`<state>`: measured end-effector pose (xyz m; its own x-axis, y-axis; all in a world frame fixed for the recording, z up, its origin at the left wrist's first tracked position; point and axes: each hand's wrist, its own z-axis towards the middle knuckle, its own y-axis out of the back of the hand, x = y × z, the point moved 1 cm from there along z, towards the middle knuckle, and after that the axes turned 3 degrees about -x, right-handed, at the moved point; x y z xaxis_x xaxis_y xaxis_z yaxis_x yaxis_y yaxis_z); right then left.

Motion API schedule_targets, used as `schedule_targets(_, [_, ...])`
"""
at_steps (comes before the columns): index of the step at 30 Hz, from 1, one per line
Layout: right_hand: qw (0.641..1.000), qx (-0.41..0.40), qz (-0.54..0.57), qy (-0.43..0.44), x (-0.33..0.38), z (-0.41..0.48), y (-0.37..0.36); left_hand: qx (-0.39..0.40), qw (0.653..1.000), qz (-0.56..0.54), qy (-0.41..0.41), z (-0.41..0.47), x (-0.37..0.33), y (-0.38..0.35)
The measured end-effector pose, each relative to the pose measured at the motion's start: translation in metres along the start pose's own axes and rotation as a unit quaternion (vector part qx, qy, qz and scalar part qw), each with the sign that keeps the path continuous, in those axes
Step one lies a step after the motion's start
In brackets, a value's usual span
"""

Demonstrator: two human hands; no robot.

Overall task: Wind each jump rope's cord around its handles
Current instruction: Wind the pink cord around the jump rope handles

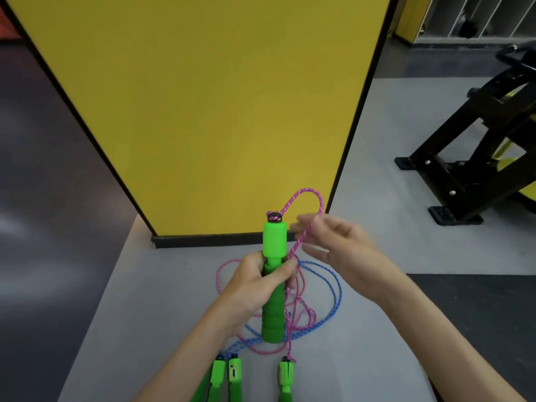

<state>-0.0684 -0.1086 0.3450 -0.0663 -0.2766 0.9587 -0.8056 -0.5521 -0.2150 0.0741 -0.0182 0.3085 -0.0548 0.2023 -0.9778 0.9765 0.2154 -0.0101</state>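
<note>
My left hand (255, 281) grips a green jump-rope handle (274, 242) upright above the grey floor, thumb pressing the pink cord (304, 236) against it. The pink cord leaves the handle's top, loops up and right, and passes through the fingers of my right hand (333, 242), which is blurred and pinches it. The rest of the pink cord lies tangled on the floor with a blue cord (336, 288). The pink rope's second green handle (285, 378) lies at the bottom. Two more green handles (226, 375) of the blue rope lie to its left.
A tall yellow panel (208, 111) with a black base stands just behind the ropes. Black gym equipment (478, 158) stands at the right on the grey floor. Dark flooring runs along the left.
</note>
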Motion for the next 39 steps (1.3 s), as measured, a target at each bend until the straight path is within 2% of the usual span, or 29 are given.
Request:
schedule_targets(2, [0.993, 0.033, -0.103, 0.046, -0.009, -0.005, -0.011, 0.0, 1.0, -0.02, -0.005, 0.003, -0.002, 0.001])
schedule_targets(5, [0.981, -0.068, -0.16, 0.087, -0.011, -0.004, -0.015, 0.03, 0.999, -0.025, -0.008, 0.002, -0.004, 0.001])
schedule_targets(7, [0.985, -0.107, -0.11, 0.075, -0.004, 0.0, -0.009, 0.048, 0.999, -0.01, -0.005, -0.001, -0.002, 0.001])
schedule_targets(10, [0.982, -0.163, 0.072, 0.055, 0.011, 0.005, 0.005, 0.063, 0.998, -0.004, -0.002, -0.004, -0.002, -0.001])
schedule_targets(11, [0.98, -0.16, 0.104, 0.048, 0.013, 0.006, 0.009, 0.058, 0.998, -0.008, -0.006, -0.004, -0.003, -0.002])
schedule_targets(12, [0.985, -0.144, 0.086, 0.035, 0.013, 0.005, 0.01, 0.048, 0.999, -0.014, -0.013, -0.003, -0.004, -0.003])
schedule_targets(14, [0.996, -0.069, -0.061, 0.006, 0.006, 0.001, 0.006, 0.034, 0.999, -0.032, -0.025, -0.003, -0.008, -0.004])
schedule_targets(16, [0.984, -0.005, -0.179, 0.004, 0.002, -0.005, -0.004, 0.032, 0.998, -0.054, -0.026, -0.003, -0.011, -0.005])
schedule_targets(18, [0.987, -0.025, -0.156, 0.026, 0.003, -0.002, -0.004, 0.035, 0.997, -0.074, -0.016, -0.004, -0.01, -0.005])
schedule_targets(21, [0.992, -0.12, -0.009, 0.04, 0.011, 0.008, 0.008, 0.045, 0.996, -0.079, -0.002, -0.004, -0.007, -0.007])
schedule_targets(23, [0.988, -0.136, 0.059, 0.032, 0.012, 0.012, 0.011, 0.042, 0.996, -0.079, -0.002, -0.004, -0.007, -0.008])
schedule_targets(25, [0.995, -0.09, 0.038, 0.007, 0.007, 0.012, 0.008, 0.028, 0.996, -0.082, -0.009, -0.003, -0.008, -0.009])
schedule_targets(27, [0.999, -0.004, -0.049, -0.019, 0.001, 0.007, 0.002, 0.018, 0.996, -0.082, -0.013, -0.002, -0.009, -0.009])
schedule_targets(29, [0.991, 0.051, -0.12, -0.003, -0.001, 0.003, -0.004, 0.016, 0.996, -0.089, -0.013, -0.001, -0.01, -0.008])
schedule_targets(30, [0.991, 0.039, -0.126, 0.01, 0.0, 0.004, -0.005, 0.019, 0.996, -0.091, -0.01, 0.0, -0.009, -0.008])
schedule_targets(32, [0.995, -0.038, -0.083, 0.039, 0.006, 0.009, -0.001, 0.031, 0.996, -0.079, -0.005, 0.0, -0.008, -0.006])
schedule_targets(35, [0.988, -0.138, 0.054, 0.045, 0.014, 0.016, 0.011, 0.046, 0.998, -0.033, -0.003, 0.0, -0.006, -0.006])
schedule_targets(37, [0.989, -0.124, 0.077, 0.023, 0.013, 0.015, 0.013, 0.045, 0.999, -0.01, -0.009, 0.0, -0.006, -0.005])
schedule_targets(39, [0.999, -0.048, 0.005, -0.011, 0.004, 0.01, 0.008, 0.04, 0.999, 0.0, -0.014, 0.0, -0.006, -0.005])
